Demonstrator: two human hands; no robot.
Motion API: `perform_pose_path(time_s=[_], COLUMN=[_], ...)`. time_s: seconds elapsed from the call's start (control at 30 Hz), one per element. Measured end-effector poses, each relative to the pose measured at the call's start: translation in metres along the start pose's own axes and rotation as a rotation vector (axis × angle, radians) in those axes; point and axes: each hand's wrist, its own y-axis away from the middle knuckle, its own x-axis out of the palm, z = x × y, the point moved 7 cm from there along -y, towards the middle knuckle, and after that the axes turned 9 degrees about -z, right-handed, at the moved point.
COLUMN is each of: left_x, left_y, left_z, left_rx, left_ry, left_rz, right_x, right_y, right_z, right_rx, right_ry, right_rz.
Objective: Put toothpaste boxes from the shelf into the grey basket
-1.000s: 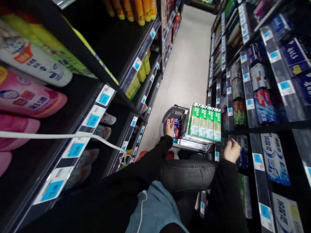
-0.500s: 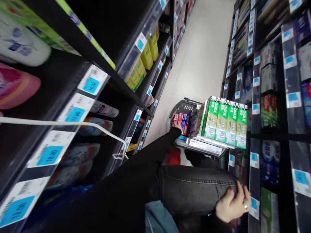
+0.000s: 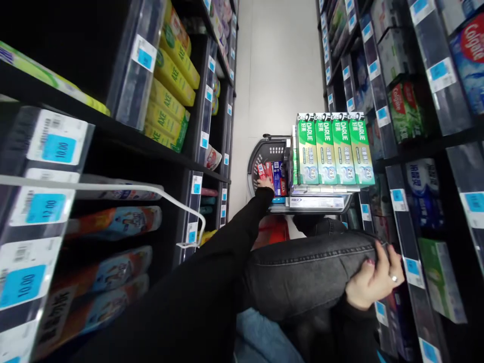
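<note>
My left hand (image 3: 265,183) reaches down into a dark grey shopping basket (image 3: 251,169) on the floor. Its fingers close over the near end of a red toothpaste box (image 3: 260,170), partly hidden by the hand. More small boxes lie alongside, among them dark blue boxes (image 3: 279,177). On the basket's right side stand several green, white and gold Darlie toothpaste boxes (image 3: 325,151), rising above the rim. My right hand (image 3: 372,277), with a ring on one finger, rests on my bent knee (image 3: 313,267). Its fingers are apart and hold nothing.
Shelves flank the narrow aisle (image 3: 280,65). Yellow AXE packages (image 3: 170,96) and bottles stand at left, boxed toothpaste (image 3: 406,108) at right. A white wire hook (image 3: 151,188) juts from the left shelf. Something red (image 3: 270,232) lies beside my leg.
My view has turned and shifted, so the basket appears higher and further left. My left hand stays at the red boxes, one of which now looks tilted. The right hand remains on the knee.
</note>
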Motion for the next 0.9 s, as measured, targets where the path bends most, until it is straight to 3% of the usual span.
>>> perform_pose_path(time_s=[0.1,0.2,0.37,0.5,0.6,0.73,0.83,0.9], left_x=[-0.017,-0.046,-0.103,-0.135,-0.143,-0.144,-0.146,-0.146], left_y=[0.009,0.032,0.107,0.166,0.203,0.254,0.279,0.277], left_z=[-0.015,-0.03,-0.051,-0.088,-0.124,-0.166,-0.181,-0.182], left_rx=[-0.013,-0.033,-0.122,-0.093,-0.093,-0.075,-0.004,0.023], left_ry=[0.047,0.115,0.469,0.601,0.759,0.922,0.946,0.909], left_rz=[0.016,0.059,0.257,0.367,0.467,0.714,0.804,0.759], right_x=[-0.001,-0.002,-0.005,-0.009,-0.011,-0.013,-0.016,-0.019], right_y=[0.003,0.006,0.013,0.019,0.022,0.025,0.027,0.028], right_z=[-0.008,-0.016,-0.025,-0.032,-0.035,-0.038,-0.039,-0.038], right_rx=[0.03,0.051,0.052,0.072,0.09,0.106,0.107,0.106], right_ry=[-0.008,-0.02,-0.062,-0.084,-0.095,-0.109,-0.122,-0.128], right_rz=[-0.022,-0.033,-0.041,-0.063,-0.078,-0.095,-0.096,-0.096])
